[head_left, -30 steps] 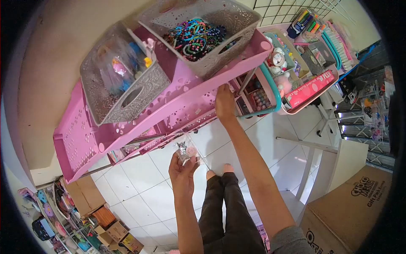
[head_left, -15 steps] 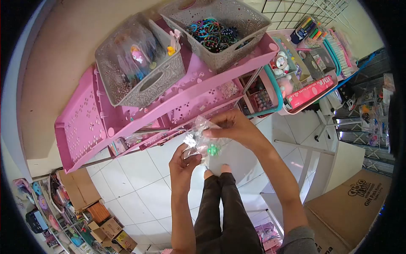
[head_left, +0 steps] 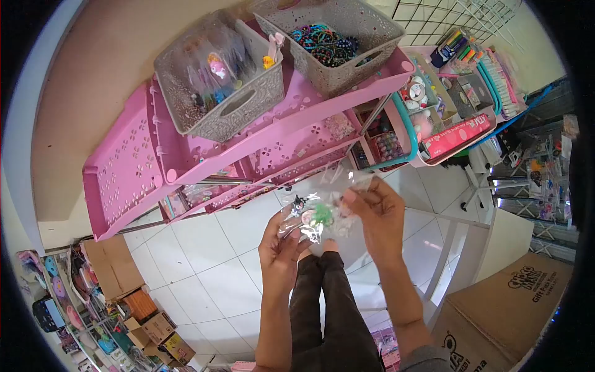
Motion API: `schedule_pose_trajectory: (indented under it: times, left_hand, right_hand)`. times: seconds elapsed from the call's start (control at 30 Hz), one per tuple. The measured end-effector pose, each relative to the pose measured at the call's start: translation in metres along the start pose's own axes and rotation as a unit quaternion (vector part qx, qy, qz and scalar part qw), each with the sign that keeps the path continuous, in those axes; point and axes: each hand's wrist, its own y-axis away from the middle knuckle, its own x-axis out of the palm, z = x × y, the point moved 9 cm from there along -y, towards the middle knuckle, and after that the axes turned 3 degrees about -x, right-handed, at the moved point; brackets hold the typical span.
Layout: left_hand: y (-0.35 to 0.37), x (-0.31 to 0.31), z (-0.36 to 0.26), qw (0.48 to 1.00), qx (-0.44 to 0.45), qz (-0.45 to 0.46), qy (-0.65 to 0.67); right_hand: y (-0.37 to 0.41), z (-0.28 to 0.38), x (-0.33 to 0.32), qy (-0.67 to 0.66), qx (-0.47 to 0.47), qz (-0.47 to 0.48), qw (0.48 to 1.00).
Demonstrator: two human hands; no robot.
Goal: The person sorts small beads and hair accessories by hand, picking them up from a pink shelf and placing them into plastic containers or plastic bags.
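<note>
Pinching clear plastic packaging was a two-hander: left hand had thumb and fingers closed on its lower-left part, right hand nipped the other side. The green piece showed through the plastic, at 2 o'clock from the left fingertips and 8 o'clock from the right ones. Up at 11, a grey basket held bagged bits; at 12, another basket had beaded strands.
</note>
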Motion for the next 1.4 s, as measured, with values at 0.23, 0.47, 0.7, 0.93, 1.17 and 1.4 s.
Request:
schedule_pose_trajectory:
  times: [0.23, 0.47, 0.7, 0.93, 1.17, 1.4]
  left_hand:
    - [0.004, 0.005, 0.007, 0.988, -0.008, -0.001, 0.152]
    - [0.002, -0.003, 0.015, 0.993, -0.021, 0.013, 0.118]
    - [-0.010, -0.023, 0.021, 0.997, -0.074, -0.013, -0.003]
    - [-0.012, -0.038, 0.015, 0.997, -0.071, 0.011, -0.001]
    - [-0.012, -0.049, 0.012, 0.995, -0.097, -0.025, 0.021]
    - [-0.014, -0.051, 0.023, 0.995, -0.095, -0.025, 0.021]
  right_hand:
    - [0.015, -0.028, 0.001, 0.093, -0.057, 0.001, 0.994]
    - [0.018, -0.044, 0.007, 0.088, -0.020, 0.055, 0.994]
    - [0.009, -0.046, 0.022, 0.276, -0.012, 0.148, 0.950]
    - [-0.020, -0.073, 0.057, 0.184, 0.145, 0.460, 0.856]
    - [-0.187, -0.103, -0.002, 0.664, -0.241, 0.087, 0.703]
    - [-0.207, -0.127, -0.027, 0.697, -0.342, -0.045, 0.628]
